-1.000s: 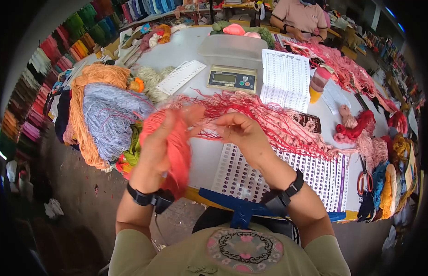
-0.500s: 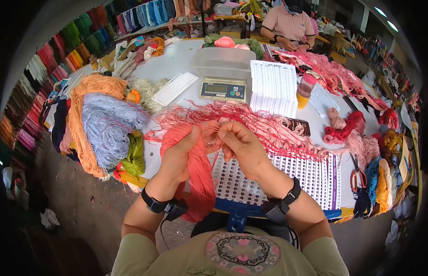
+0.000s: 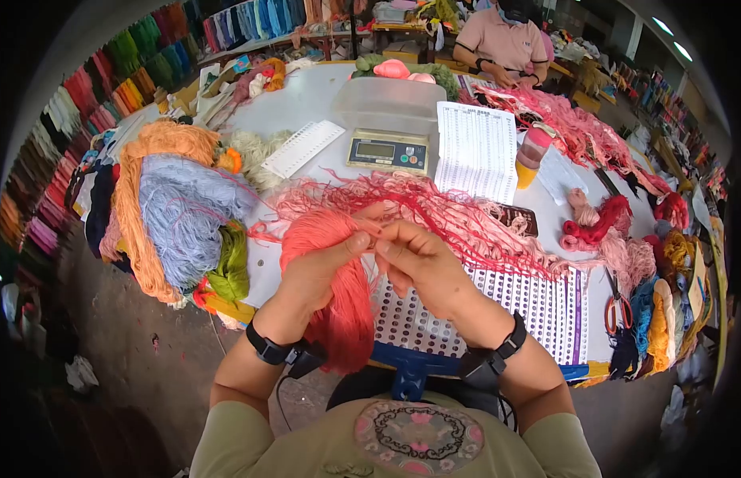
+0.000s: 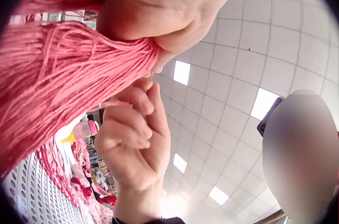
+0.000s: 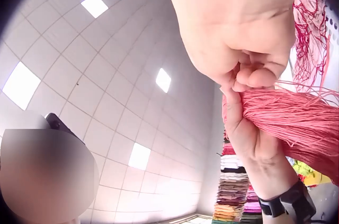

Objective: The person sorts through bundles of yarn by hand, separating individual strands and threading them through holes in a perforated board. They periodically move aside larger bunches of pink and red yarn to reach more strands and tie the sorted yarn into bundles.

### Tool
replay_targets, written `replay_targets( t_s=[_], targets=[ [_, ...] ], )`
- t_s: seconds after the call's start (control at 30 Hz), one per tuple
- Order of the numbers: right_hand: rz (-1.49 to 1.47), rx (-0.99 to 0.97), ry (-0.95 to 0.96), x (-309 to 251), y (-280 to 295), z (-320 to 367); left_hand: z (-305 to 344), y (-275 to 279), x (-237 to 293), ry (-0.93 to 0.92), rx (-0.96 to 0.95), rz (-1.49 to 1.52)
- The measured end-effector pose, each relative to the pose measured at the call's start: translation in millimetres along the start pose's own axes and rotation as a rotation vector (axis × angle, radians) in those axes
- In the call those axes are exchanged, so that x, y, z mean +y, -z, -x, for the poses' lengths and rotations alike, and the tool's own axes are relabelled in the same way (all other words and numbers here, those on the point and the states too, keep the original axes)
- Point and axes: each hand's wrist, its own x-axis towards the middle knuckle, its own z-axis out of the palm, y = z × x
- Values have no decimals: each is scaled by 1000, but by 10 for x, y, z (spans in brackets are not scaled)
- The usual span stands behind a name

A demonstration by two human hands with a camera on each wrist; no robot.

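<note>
A coral-pink skein of yarn (image 3: 332,307) hangs over my left hand (image 3: 318,275), which grips it near the top between thumb and fingers. In the left wrist view the skein's strands (image 4: 69,70) gather tightly under that hand. Close against its fingertips, my right hand (image 3: 422,259) pinches thin strands of the same yarn, its other fingers curled in. The right wrist view has the right hand's fingers (image 5: 259,77) meeting the left thumb at the gathered end of the skein (image 5: 296,115). Behind both hands lie loose pink and red yarn strands (image 3: 466,223).
A white board with rows of holes (image 3: 514,307) lies at the table's front edge. Further back stand a digital scale (image 3: 388,151), a clear plastic bin (image 3: 390,103) and a printed sheet (image 3: 475,151). Blue-grey yarn (image 3: 183,215) is heaped left; scissors (image 3: 618,311) lie right. Another person (image 3: 504,44) sits opposite.
The skein and left hand have moved right and toward the right hand. The hands, apart at first, now meet at the fingertips, and the right hand has taken hold of strands.
</note>
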Motion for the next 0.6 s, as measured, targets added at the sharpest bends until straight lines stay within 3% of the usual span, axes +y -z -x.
replay_targets(
  t_s=[0.07,0.1,0.13,0.17,0.2,0.27,0.3,0.33,0.37,0.4,0.43,0.5,0.53,0.57,0.6],
  targets=[
    [77,-82,-179,-47,93,78,28,119,36,7,21,-92],
    [236,52,-116,-155,170,118,91,270,145,163,-40,85],
    [254,163,77,-213,366,137,163,443,209,320,-97,268],
    [274,271,272,-290,602,162,228,617,223,254,-9,277],
    [170,449,319,-397,832,188,283,812,254,184,78,280],
    [-230,591,327,-596,1463,386,394,1306,329,12,268,295],
    [-168,476,338,-651,2061,594,501,1641,396,-79,418,264],
    [-268,465,342,-806,2421,841,608,1959,459,-170,568,229],
    [-264,470,336,-973,3185,1429,728,2186,566,-243,657,343],
    [-218,689,712,-1195,3774,1466,804,2276,690,-315,746,452],
    [-218,700,704,-1206,3711,1485,774,2127,765,-301,749,451],
    [425,1023,662,-1365,3265,1351,601,1564,773,-407,437,471],
    [757,1158,622,-1355,3000,1193,463,1380,629,-300,332,530],
    [1551,893,762,-1044,2678,835,293,1189,440,-193,222,587],
    [1343,630,313,-711,2605,607,129,925,243,-103,342,384]
  ],
)
